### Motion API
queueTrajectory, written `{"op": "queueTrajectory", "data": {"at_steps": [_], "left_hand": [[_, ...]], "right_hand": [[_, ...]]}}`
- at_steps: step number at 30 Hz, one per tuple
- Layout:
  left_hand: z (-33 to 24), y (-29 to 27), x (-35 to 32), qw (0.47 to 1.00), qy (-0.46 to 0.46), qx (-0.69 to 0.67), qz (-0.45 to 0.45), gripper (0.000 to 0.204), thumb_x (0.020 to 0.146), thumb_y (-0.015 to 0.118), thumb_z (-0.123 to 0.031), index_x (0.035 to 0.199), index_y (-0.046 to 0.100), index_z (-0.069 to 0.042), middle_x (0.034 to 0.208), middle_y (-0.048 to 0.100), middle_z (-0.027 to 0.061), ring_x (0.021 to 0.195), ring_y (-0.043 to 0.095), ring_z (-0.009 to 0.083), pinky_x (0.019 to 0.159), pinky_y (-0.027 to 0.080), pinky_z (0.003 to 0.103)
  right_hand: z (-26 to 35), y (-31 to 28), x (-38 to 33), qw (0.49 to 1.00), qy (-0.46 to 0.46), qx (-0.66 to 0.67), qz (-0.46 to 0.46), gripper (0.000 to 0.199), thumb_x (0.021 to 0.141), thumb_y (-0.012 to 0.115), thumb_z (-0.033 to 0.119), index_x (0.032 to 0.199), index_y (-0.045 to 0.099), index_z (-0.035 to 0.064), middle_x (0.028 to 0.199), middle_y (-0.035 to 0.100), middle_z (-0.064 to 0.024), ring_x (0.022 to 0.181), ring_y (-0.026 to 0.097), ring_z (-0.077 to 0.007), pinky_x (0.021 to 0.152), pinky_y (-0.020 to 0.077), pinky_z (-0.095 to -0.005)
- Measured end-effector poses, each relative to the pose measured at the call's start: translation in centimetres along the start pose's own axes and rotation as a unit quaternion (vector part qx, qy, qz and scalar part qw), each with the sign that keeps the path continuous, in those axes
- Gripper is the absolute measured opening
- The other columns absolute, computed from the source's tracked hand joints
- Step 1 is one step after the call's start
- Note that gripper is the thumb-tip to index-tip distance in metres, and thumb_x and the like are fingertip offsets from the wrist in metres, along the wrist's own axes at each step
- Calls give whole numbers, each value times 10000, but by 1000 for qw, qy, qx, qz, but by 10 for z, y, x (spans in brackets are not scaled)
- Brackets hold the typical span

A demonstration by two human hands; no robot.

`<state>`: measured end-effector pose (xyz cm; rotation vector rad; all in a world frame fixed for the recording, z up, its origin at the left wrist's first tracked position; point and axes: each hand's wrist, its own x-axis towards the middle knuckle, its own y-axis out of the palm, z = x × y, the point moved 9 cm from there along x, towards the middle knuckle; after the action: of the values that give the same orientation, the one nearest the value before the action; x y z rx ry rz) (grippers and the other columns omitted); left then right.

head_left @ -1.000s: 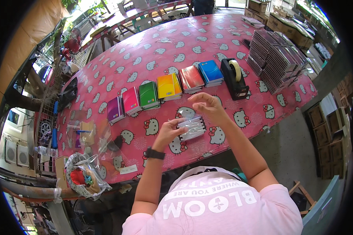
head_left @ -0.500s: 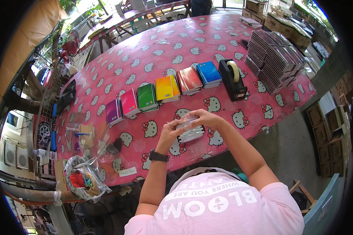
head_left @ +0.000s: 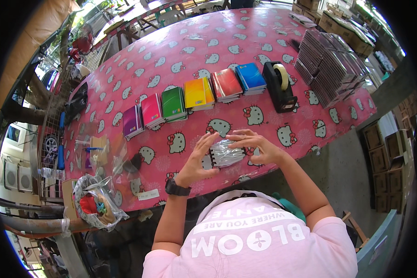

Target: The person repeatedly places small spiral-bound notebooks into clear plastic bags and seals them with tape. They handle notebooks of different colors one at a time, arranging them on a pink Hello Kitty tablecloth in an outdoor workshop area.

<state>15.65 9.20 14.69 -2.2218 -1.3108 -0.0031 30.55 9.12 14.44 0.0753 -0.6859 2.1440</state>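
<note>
While both hands work at the near table (head_left: 282, 28) edge, the left hand (head_left: 197, 160) and right hand (head_left: 257, 146) pinch a clear-wrapped bundle of notebooks (head_left: 226, 154) from either side, fingers curled loosely around it. Just beyond sit 6 coloured notebook stacks (head_left: 197, 95) in a row, with a black tape dispenser (head_left: 279, 85) to their right.

A long table (head_left: 180, 60) under a pink cat-print cloth — grey concrete floor (head_left: 352, 185), bright daylight.
</note>
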Motion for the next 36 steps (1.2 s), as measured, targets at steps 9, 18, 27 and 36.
{"op": "queueTrajectory", "data": {"at_steps": [9, 18, 27, 36], "left_hand": [[3, 11, -1, 985, 76, 153, -29, 574, 611, 786, -95, 1154, 611, -160, 1313, 515, 28, 1287, 393, 268, 1075, 266, 435], [19, 9, -11, 983, 40, 113, -140, 374, 764, 714, -166, 1133, 660, -149, 1214, 611, 21, 1314, 375, 227, 1120, 140, 436], [31, 1, -10, 981, -45, -4, -190, 585, 840, 660, -222, 1356, 408, -111, 1063, 677, 16, 1283, 407, 177, 1115, 22, 467], [34, 4, -11, 971, -62, -3, -230, 668, 866, 636, -204, 1427, 290, -91, 975, 703, 5, 1208, 467, 165, 1112, 43, 452]], "right_hand": [[-1, 6, 3, 982, -21, -157, -99, 518, 645, 788, 262, 1123, 626, 145, 1291, 535, -30, 1255, 384, -285, 1030, 286, -440], [6, 11, 0, 957, -43, -180, -222, 189, 727, 723, 221, 823, 625, 91, 1125, 618, -25, 1153, 459, -277, 966, 336, -419], [12, 13, 9, 946, 45, -222, -230, 196, 757, 707, 237, 710, 610, 74, 856, 579, -29, 881, 485, -243, 794, 355, -397], [-4, 3, 24, 947, 113, -193, -231, 289, 722, 748, 312, 760, 602, 65, 821, 558, -58, 756, 528, -217, 705, 406, -362]]}}
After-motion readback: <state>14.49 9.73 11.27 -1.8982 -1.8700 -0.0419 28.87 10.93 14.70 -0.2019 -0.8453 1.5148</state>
